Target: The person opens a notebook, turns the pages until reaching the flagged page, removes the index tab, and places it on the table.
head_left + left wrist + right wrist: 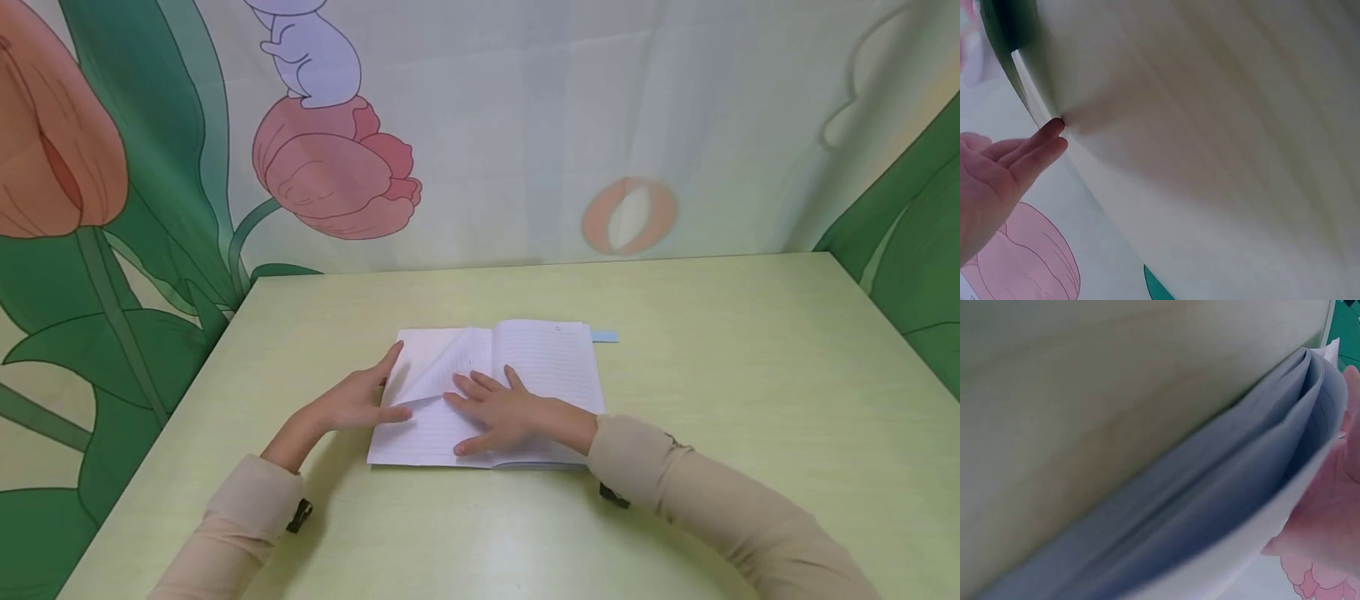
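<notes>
A lined notebook (551, 358) lies spread on the table. One leaf on its left side is turned over diagonally, making a folded flap (444, 367). My left hand (356, 400) is at the notebook's left edge, its thumb on the page and its fingers extended along the margin; in the left wrist view its fingers look straight. My right hand (502, 414) rests across the pages near the fold with fingers spread. In the right wrist view, the page edges (1229, 506) curve up beside my right hand (1335, 512), which is partly cut off.
A light blue tab (604, 337) sticks out at the notebook's upper right. The pale green table (750, 375) extends around it. Behind hangs a curtain (495, 167) printed with flowers and an animal figure. Dark straps (300, 515) show at both cuffs.
</notes>
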A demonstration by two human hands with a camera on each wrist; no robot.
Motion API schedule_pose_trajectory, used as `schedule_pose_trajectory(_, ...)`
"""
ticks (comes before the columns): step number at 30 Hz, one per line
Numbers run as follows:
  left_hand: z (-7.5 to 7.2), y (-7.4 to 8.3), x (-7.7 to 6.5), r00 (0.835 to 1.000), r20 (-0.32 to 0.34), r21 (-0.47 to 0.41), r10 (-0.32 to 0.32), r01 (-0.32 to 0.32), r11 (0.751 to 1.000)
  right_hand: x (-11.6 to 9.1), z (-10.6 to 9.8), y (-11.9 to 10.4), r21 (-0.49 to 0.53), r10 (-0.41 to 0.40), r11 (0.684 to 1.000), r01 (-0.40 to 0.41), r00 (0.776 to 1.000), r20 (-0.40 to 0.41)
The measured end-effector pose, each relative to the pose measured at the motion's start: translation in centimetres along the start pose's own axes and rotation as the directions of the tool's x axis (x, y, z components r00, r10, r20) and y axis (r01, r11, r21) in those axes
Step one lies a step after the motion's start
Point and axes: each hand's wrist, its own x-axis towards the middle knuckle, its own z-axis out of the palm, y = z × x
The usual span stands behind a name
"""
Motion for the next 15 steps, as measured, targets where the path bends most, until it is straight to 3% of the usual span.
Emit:
schedule_pose_trajectory(5,0.0,-0.1,0.3,0.998,-0.026,0.030,0.064,-0.064,0.998,-0.4,-0.2,0.1,-0.014,-0.029,0.999,0.029,1.000,0.004)
schedule_pose_trajectory(15,-0.1,-0.5,0.7,1.000,-0.018,0.020,0.016,-0.015,1.000,-2.9,-0.7,3.0,0.089,-0.031,0.995,0.040,0.995,-0.097)
